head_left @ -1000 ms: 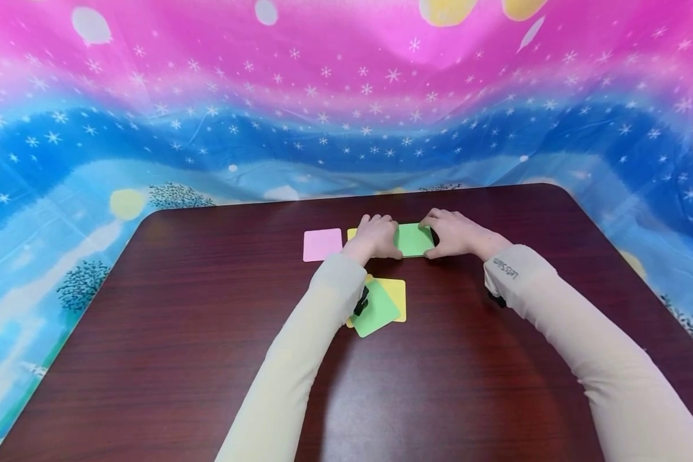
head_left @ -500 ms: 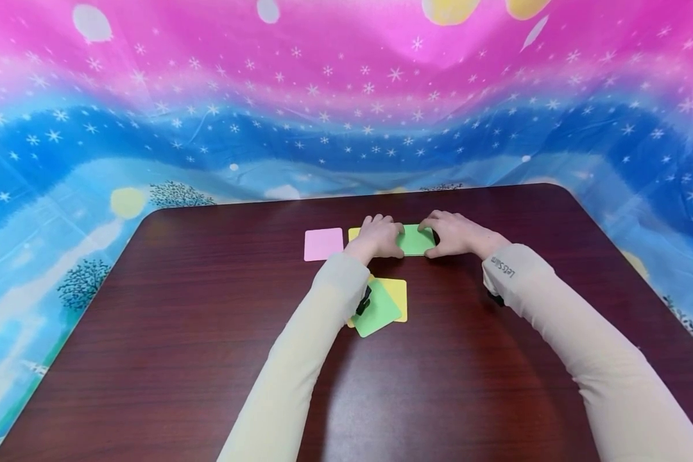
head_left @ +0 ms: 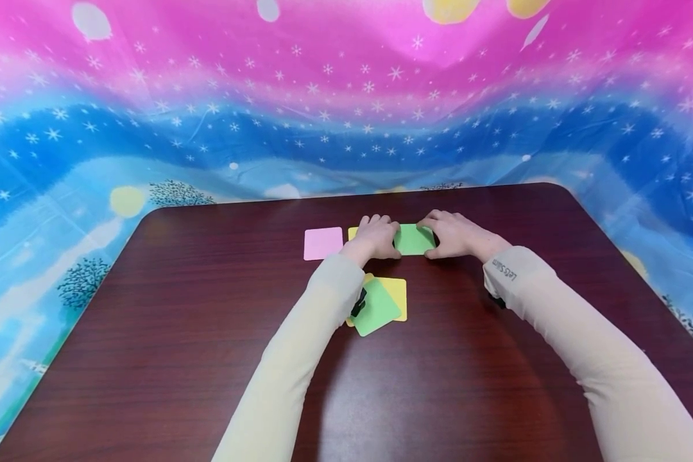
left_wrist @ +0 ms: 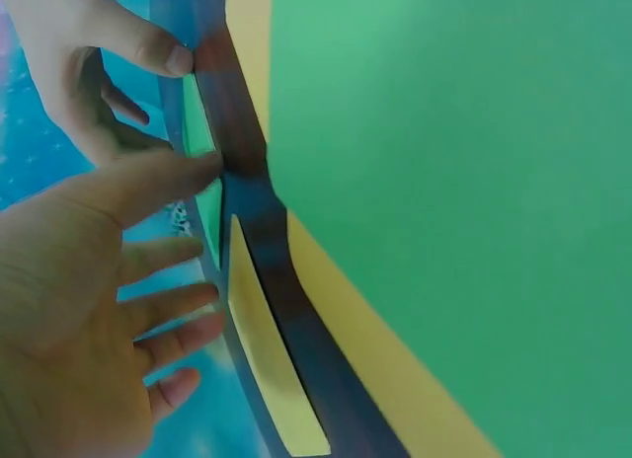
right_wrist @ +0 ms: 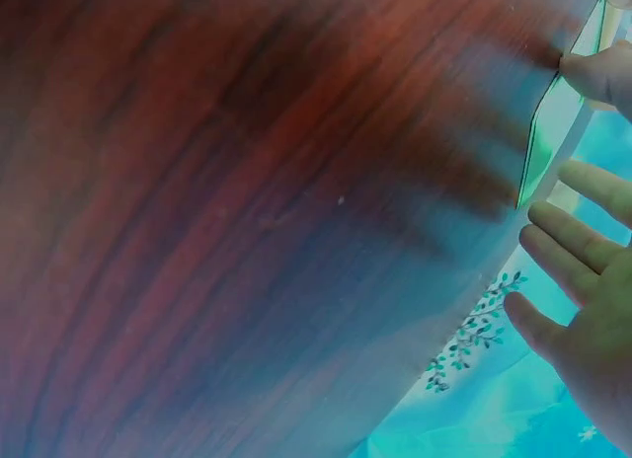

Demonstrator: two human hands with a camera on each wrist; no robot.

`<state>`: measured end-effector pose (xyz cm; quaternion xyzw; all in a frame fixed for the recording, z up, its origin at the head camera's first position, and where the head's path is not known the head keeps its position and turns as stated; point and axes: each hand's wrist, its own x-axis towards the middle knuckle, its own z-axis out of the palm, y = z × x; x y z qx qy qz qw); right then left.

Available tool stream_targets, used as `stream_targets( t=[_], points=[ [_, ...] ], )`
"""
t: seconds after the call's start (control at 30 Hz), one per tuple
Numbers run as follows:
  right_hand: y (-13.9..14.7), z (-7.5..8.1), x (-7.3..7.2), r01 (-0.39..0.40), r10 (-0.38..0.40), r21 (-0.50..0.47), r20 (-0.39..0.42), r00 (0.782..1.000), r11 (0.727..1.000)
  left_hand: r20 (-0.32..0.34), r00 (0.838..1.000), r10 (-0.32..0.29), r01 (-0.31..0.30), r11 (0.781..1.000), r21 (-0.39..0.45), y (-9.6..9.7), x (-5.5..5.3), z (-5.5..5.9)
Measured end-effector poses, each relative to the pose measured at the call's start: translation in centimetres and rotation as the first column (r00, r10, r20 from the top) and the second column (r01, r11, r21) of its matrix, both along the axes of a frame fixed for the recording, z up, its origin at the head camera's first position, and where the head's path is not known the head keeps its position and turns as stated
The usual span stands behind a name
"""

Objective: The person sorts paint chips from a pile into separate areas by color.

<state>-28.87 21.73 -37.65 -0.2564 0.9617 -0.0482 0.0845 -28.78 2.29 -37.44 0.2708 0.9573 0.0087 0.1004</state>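
Observation:
A green square card (head_left: 414, 239) lies toward the far side of the table, between both hands. My left hand (head_left: 375, 237) holds its left end, thumb at the near edge and index finger at the far edge. From the other side my right hand (head_left: 453, 234) spans its right end the same way. In the right wrist view the thumb meets the edge of the green card (right_wrist: 541, 147), with the other fingers spread. Left of it, a yellow card (left_wrist: 267, 349) is mostly covered by my left hand in the head view. A pink card (head_left: 323, 244) lies farther left.
Nearer me, a second green card (head_left: 376, 308) lies askew over yellow cards (head_left: 400, 298), partly behind my left cuff. The dark wood table (head_left: 167, 333) has rounded far corners. A pink and blue patterned cloth (head_left: 346, 96) hangs behind it.
Both hands stay at the ends of the green card. The left hand shifts very slightly left, and the cards stay in nearly the same places.

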Motion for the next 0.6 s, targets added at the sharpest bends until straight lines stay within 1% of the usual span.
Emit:
stream_targets(
  t=[0.13, 0.23, 0.4, 0.6],
  points=[
    [-0.3, 0.0, 0.4, -0.030, 0.032, 0.026, -0.069, 0.997, 0.999, -0.040, 0.999, -0.001, 0.000, 1.000, -0.018, -0.2, 0.3, 0.4],
    [-0.5, 0.1, 1.0, -0.047, 0.051, 0.042, -0.101, 0.994, 0.998, -0.050, 0.999, -0.013, 0.013, 1.000, -0.008, -0.4, 0.6, 0.6],
    [-1.0, 0.2, 2.0, -0.083, 0.089, 0.051, -0.127, 0.988, 0.995, -0.059, 0.998, -0.038, 0.039, 0.999, 0.021, -0.9, 1.2, 0.5],
    [-1.6, 0.7, 3.4, -0.120, 0.125, 0.048, -0.140, 0.982, 0.992, -0.083, 0.996, -0.032, 0.037, 0.998, 0.057, -1.7, 1.8, 0.6]
  ],
)
